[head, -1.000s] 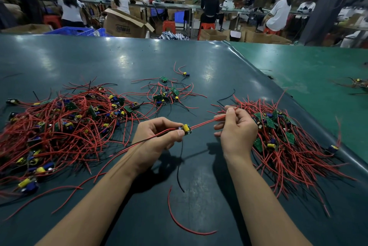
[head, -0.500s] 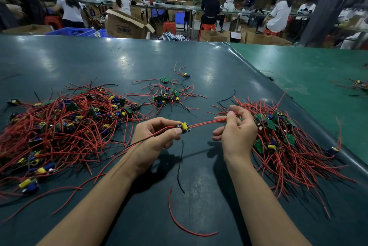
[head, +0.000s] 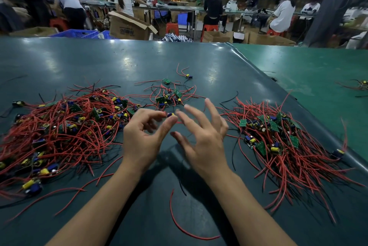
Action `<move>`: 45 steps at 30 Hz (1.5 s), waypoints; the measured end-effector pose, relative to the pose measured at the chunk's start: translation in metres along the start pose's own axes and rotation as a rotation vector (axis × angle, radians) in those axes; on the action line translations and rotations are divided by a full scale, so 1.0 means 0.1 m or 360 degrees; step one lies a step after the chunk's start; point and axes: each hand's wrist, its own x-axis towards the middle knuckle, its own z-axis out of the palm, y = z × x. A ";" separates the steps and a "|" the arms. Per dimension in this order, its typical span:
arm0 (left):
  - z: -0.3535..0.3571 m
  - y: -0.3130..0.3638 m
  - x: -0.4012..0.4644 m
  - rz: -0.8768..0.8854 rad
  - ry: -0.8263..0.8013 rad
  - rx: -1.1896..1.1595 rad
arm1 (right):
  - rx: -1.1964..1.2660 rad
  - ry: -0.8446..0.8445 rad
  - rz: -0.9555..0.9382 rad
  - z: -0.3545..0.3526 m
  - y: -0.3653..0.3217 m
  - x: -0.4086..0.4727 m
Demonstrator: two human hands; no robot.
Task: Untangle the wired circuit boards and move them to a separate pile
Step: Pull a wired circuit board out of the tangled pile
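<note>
A big tangle of red-wired circuit boards covers the left of the dark green table. A second pile of wired boards lies at the right. My left hand is raised between them, and its thumb and forefinger pinch a small board with a yellow and blue capacitor. My right hand hovers beside it with fingers spread and blurred, its forefinger tip close to the board. The board's wires are mostly hidden behind my hands.
A small cluster of boards and two single ones lie beyond my hands. A loose red wire curls near the front. A lighter green table adjoins on the right. People work at benches behind.
My right hand has let go of the stretched red wire and spread its fingers. Both hands have moved farther from me and closer together, with the board still in my left fingers.
</note>
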 end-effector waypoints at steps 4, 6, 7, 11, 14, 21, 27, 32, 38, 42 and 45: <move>0.01 -0.01 0.00 0.0081 0.0025 -0.0116 | 0.0421 -0.0129 -0.0034 -0.01 -0.03 -0.01; 0.01 -0.01 -0.01 0.0090 0.0100 -0.0198 | 0.0598 -0.0163 0.0063 -0.03 -0.06 0.00; -0.01 -0.01 -0.01 0.0143 0.0140 -0.0185 | 0.0723 -0.0154 0.0166 -0.06 -0.08 0.02; -0.07 -0.02 -0.01 0.0557 0.0027 0.0140 | 0.1558 -0.0170 0.0604 -0.13 -0.16 0.09; -0.05 -0.01 -0.02 0.0749 -0.0159 0.0314 | 0.1744 -0.0184 0.0733 -0.12 -0.16 0.10; -0.04 0.03 -0.01 0.0778 -0.0544 0.0375 | 0.2008 -0.0037 0.1098 -0.15 -0.01 0.15; -0.08 -0.03 0.01 0.0690 -0.0572 0.0462 | 0.1945 -0.0268 0.1123 -0.17 0.02 0.14; -0.05 -0.02 -0.02 0.0647 -0.0534 0.0418 | 0.1982 -0.0189 0.1350 -0.13 0.01 0.13; -0.03 -0.04 -0.03 0.0649 -0.0539 0.0488 | 0.1788 0.0039 0.1399 -0.13 0.07 0.14; -0.05 -0.04 -0.02 0.0638 -0.0543 0.0466 | 0.1650 0.0417 0.1456 -0.21 0.24 0.21; -0.06 -0.02 -0.01 0.0674 -0.0573 0.0485 | 0.1563 0.0651 0.1543 -0.24 0.35 0.24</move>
